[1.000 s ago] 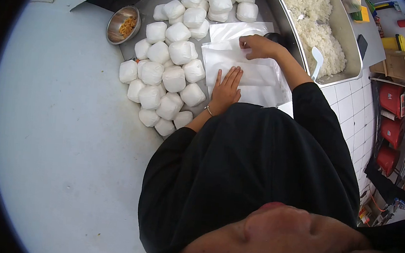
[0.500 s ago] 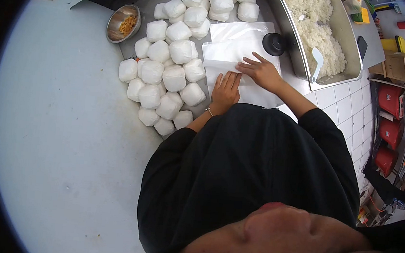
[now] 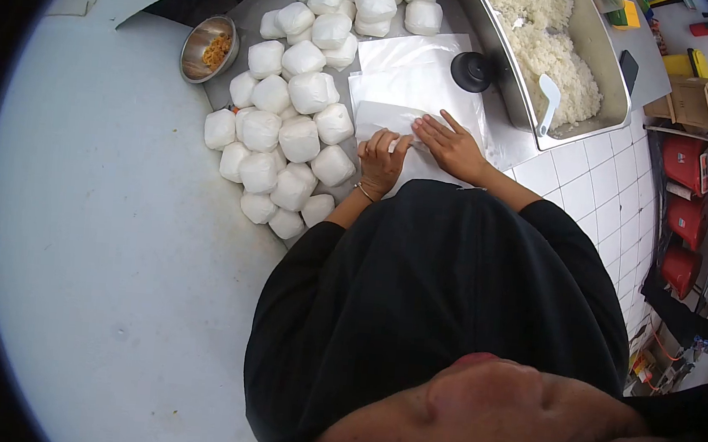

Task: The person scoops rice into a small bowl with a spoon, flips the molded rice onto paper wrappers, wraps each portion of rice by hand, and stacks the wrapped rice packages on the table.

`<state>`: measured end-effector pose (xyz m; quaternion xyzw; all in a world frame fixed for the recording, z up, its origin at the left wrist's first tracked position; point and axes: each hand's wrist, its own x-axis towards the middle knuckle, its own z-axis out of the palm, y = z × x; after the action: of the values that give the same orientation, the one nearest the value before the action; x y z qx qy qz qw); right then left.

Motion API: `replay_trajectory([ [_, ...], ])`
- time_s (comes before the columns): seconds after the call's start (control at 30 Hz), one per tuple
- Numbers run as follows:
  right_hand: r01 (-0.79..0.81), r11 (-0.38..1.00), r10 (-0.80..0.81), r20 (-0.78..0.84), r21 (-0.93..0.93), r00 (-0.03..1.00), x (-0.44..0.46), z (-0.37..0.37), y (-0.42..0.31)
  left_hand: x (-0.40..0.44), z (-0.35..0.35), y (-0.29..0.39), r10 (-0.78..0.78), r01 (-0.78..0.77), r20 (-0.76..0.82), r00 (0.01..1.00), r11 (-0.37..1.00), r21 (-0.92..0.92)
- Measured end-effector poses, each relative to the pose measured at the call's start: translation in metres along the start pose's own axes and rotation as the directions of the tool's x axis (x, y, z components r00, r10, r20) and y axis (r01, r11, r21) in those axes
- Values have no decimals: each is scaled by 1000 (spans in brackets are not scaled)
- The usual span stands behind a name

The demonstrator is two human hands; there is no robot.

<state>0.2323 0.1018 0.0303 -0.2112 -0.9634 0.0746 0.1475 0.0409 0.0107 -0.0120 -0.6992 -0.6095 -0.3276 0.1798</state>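
Observation:
White sheets of wrapping paper (image 3: pixel 417 79) lie overlapping on the metal work surface, and both hands are at the near sheet. My left hand (image 3: pixel 382 163) has its fingers curled at that sheet's near left edge, pinching the paper. Stretched out flat, the fingers of my right hand (image 3: pixel 454 150) rest on the same sheet just to the right. A round black lid-like mould (image 3: pixel 472 71) stands beyond the right hand on the paper's right side. To the left, many white paper-wrapped parcels (image 3: pixel 300 139) are heaped close to my left hand.
A deep metal tray (image 3: pixel 522 109) of cooked rice (image 3: pixel 565 75) stands at the right, with a white rice paddle (image 3: pixel 548 103) in it. At the left is a metal bowl (image 3: pixel 185 59) with orange-brown filling. Red bins (image 3: pixel 686 162) and a person's dark-clothed leg (image 3: pixel 670 312) show far right.
My left hand has shifted slightly left and its straight fingers have curled onto the paper. My right hand has moved down the sheet, and the raised paper edge now lies lower.

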Motion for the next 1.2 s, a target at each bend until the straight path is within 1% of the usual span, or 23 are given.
replay_trajectory([
  [0.03,11,999,-11,11,-31,1000,0,0,-1,2,0,-1,56,-53,-57,997,997,58],
  [0.07,8,999,-7,13,-50,1000,0,1,-2,3,-2,-1,77,-82,44,996,989,119],
  [0.13,-1,996,3,20,-87,1000,-1,0,-6,28,-18,3,99,-156,246,964,961,227],
  [0.23,-121,992,121,-15,-15,993,-5,6,-14,8,-1,-11,83,-109,383,920,993,45],
  [0.33,-143,984,147,29,-104,989,-20,9,-22,2,-1,-18,63,-45,372,926,997,-56],
  [0.43,-252,965,258,115,-72,959,-42,11,-27,-4,1,-33,74,-23,453,889,993,-116],
  [0.53,-296,955,297,59,-20,953,-59,23,-25,0,-7,-38,34,50,477,878,986,-161],
  [0.63,-315,946,320,-64,82,945,-64,42,-22,12,-18,-41,17,102,517,856,974,-200],
  [0.73,-359,933,358,-93,10,929,-62,46,-25,15,-16,-42,26,63,524,851,986,-152],
  [0.83,-400,914,392,-119,-64,912,-55,41,-32,25,-19,-42,68,1,505,861,991,-134],
  [0.93,-451,892,450,-17,-27,893,-49,30,-34,18,-2,-49,132,-72,512,849,988,-135],
  [1.03,-417,904,414,-46,-93,909,-49,36,-30,23,-2,-55,164,-89,450,878,979,-184],
  [1.13,-392,917,388,-63,-73,920,-55,34,-19,26,-3,-67,227,-136,424,877,963,-234],
  [1.2,-384,922,386,-53,46,921,-53,27,-9,29,-4,-74,254,-144,387,886,946,-290],
])
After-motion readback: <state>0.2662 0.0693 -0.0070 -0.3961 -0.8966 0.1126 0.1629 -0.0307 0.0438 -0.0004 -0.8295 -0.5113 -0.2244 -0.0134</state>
